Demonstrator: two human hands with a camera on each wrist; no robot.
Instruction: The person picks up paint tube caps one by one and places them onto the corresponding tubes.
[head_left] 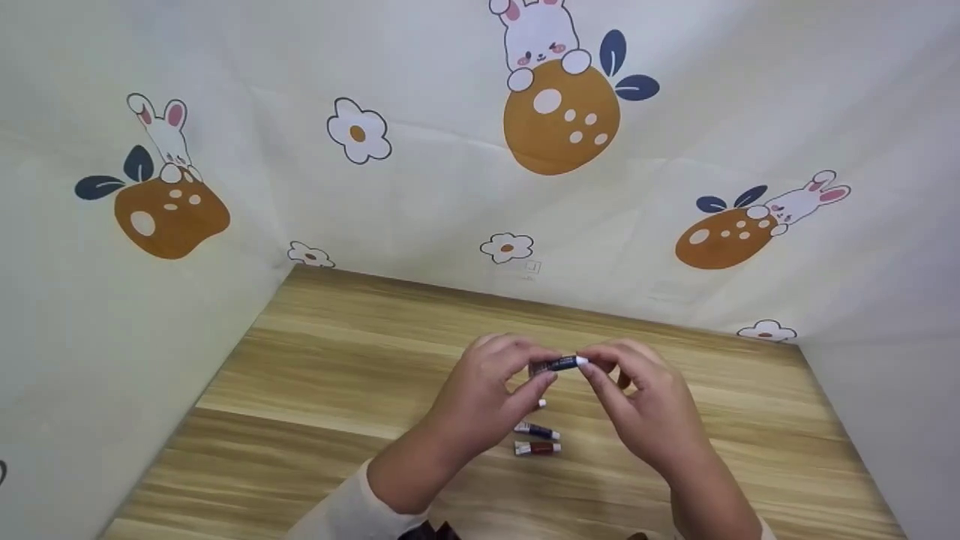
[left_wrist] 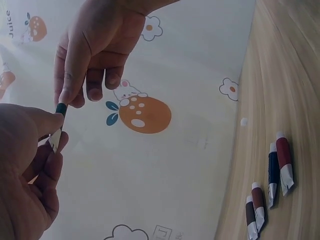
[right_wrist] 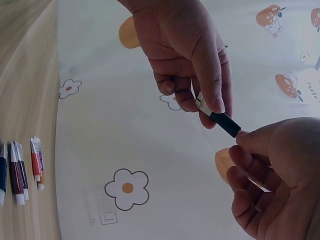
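Pale sleeve (head_left: pixel 345 506) at frame bottom, dark teal paint tube (head_left: pixel 564 363) lower right of centre
Left hand (head_left: pixel 484 394) pinches the tube's body, right hand (head_left: pixel 652 405) its white cap (head_left: pixel 582 361), seemingly to steady both ends

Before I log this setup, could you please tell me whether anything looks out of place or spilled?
One small thing: in the left wrist view, a white speck sits on the table, apart from the tubes. It could be a loose cap, but is too small to tell. I see no spill.
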